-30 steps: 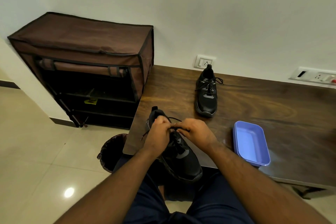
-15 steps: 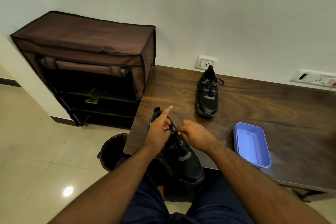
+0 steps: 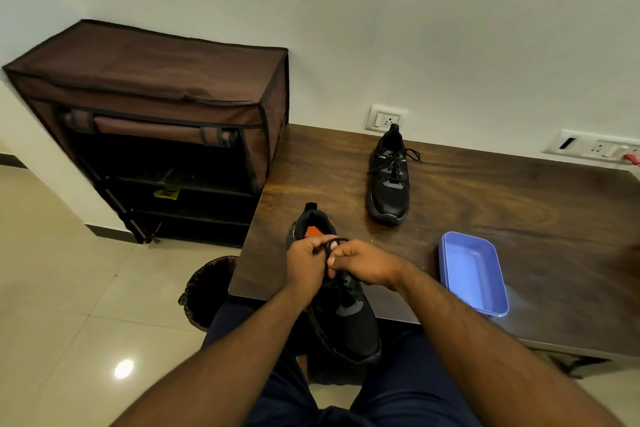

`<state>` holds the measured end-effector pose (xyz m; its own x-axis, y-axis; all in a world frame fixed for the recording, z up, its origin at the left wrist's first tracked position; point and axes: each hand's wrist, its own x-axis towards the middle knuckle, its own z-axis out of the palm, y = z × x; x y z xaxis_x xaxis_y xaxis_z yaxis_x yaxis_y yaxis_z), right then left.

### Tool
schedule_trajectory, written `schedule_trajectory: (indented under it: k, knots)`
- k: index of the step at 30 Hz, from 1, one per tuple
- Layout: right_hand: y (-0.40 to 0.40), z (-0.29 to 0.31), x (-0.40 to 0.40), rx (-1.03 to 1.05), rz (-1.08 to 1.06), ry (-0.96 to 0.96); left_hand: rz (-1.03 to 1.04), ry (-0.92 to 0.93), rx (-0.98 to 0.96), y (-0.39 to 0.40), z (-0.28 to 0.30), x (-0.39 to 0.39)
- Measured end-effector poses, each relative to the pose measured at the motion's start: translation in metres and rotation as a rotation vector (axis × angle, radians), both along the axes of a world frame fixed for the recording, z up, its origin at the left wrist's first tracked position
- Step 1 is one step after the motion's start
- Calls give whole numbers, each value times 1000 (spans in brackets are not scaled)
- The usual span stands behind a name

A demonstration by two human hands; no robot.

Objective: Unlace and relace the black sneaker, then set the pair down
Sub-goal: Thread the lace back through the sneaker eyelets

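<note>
A black sneaker (image 3: 346,319) with an orange insole lies half over the near edge of the wooden table (image 3: 485,204), toe toward me. My left hand (image 3: 306,267) and my right hand (image 3: 363,263) meet over its tongue, and both pinch the black lace (image 3: 337,240), which arches between the fingertips. The hands hide the upper eyelets. The second black sneaker (image 3: 389,180) stands laced at the back of the table, heel toward the wall.
A blue plastic tray (image 3: 472,272) sits on the table right of my hands. A brown fabric shoe rack (image 3: 156,128) stands left of the table. A dark waste bin (image 3: 207,288) is on the tiled floor below the table's corner. Wall sockets (image 3: 386,118) line the wall.
My left forefinger, raised half a second ago, has curled back down onto the lace. Both hands have closed together over the sneaker's tongue, and the orange insole shows more.
</note>
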<state>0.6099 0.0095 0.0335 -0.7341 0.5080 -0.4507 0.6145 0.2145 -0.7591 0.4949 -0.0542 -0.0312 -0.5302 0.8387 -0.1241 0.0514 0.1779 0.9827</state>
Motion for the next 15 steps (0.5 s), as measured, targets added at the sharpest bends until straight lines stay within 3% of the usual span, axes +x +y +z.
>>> schedule_trajectory:
  k: [2,6,9,13,15]
  knots:
    - [1,1,3,-42,-64,43,1,-56,33,2,3,1]
    - [5,-7,10,-60,-191,79,221,-94,-34,-5,2,3]
    - [6,-6,7,-24,-149,59,188,-93,-64,-10,-2,9]
    - [7,-7,4,16,-148,31,88,327,35,-24,-7,8]
    - [5,-7,5,3,-129,7,4,427,63,-35,-12,13]
